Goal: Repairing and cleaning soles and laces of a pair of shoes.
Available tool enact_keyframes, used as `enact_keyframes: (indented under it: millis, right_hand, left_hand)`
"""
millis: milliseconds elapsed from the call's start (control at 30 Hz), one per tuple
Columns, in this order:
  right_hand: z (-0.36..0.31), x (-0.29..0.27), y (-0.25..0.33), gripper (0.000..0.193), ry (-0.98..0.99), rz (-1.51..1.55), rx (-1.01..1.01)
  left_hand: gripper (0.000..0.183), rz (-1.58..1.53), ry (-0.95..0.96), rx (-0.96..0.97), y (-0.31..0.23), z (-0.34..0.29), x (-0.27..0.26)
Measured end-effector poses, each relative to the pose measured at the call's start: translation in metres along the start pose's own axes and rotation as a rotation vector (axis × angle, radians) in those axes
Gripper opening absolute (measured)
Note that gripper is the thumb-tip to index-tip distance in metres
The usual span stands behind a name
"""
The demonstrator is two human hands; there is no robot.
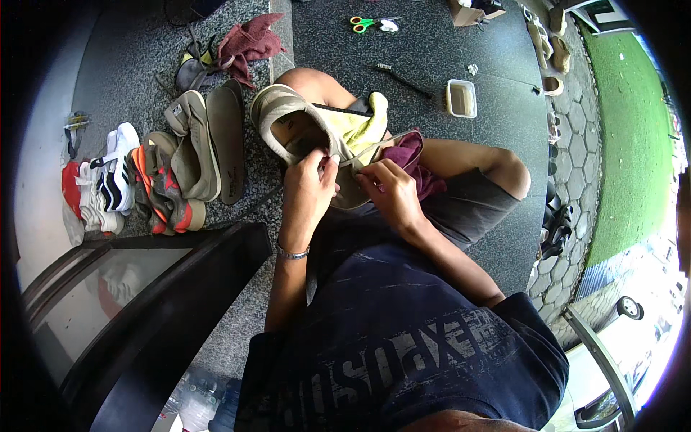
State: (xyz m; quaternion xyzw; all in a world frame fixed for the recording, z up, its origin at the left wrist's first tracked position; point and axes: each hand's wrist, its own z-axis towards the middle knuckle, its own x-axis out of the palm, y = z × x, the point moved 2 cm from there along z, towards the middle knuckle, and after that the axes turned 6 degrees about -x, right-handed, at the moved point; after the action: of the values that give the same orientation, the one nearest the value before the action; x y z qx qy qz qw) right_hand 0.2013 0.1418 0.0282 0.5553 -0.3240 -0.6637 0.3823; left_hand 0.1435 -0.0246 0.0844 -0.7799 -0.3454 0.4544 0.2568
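A beige sneaker (272, 115) rests on my lap, its opening toward the upper left and its toe toward me. My left hand (309, 189) is closed in a pinch at the lacing edge, on a pale shoelace as far as I can see. Opposite it, my right hand (392, 191) pinches the shoelace (368, 149) at the other side of the lacing. Part of the lace runs loose up to the right. Beneath the shoe lie a yellow cloth (360, 128) and a maroon cloth (407, 153). My fingers hide most of the eyelets.
Left of me stand the other beige sneaker (194, 155), a dark insole (226, 140) and several more shoes. Beyond my knees are a black brush (403, 81), a plastic tub (461, 99) and green-handled scissors (362, 24). A black-framed glass panel (165, 288) stands near my left arm.
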Motion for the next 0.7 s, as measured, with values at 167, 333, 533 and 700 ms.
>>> enact_keyframes:
  millis: [167,333,533,700]
  right_hand:
    - [0.022,-0.022,0.015,0.012,0.025,0.534,0.353]
    - [0.040,-0.012,0.020,0.012,0.094,0.243,0.019]
    - [0.038,-0.004,0.023,0.012,0.096,0.025,-0.068]
    - [0.040,-0.003,0.028,0.009,0.179,-0.163,-0.155]
  left_hand:
    - [0.024,-0.138,-0.020,0.038,0.004,0.002,-0.005]
    - [0.025,-0.158,-0.028,0.030,0.000,0.003,-0.007]
    - [0.025,-0.197,-0.020,0.019,-0.001,0.002,-0.009]
    - [0.024,-0.181,-0.022,0.039,-0.003,0.003,-0.008]
